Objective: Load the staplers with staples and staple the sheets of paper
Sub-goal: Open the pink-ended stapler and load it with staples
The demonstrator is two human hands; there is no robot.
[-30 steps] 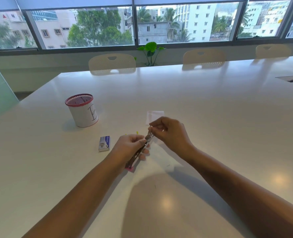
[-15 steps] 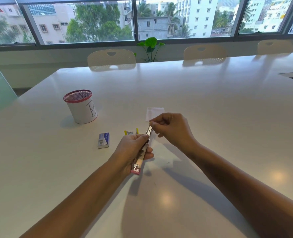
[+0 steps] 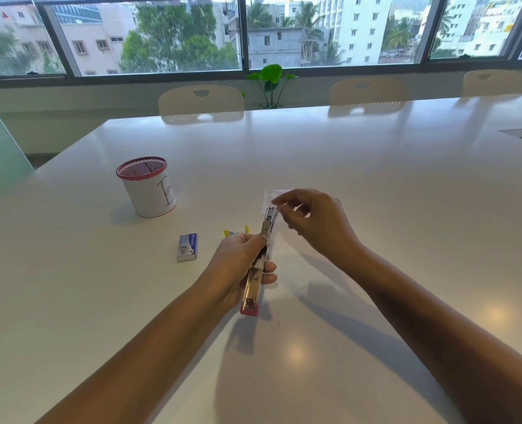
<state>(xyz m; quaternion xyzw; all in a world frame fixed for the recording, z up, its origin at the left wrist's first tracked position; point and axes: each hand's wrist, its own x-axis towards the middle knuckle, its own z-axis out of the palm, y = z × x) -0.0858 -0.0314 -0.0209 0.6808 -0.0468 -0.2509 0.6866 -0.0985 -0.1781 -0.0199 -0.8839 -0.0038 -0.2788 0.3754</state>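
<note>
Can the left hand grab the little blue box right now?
Probably not yet. The left hand grips the stapler, so it's busy. Nothing lies between it and the blue box, though, so once free it likely could.

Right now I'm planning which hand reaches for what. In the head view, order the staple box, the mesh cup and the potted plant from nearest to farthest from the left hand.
1. The staple box, on the table just left of the left hand.
2. The mesh cup, farther back on the left.
3. The potted plant, by the window beyond the table's far edge.
</note>
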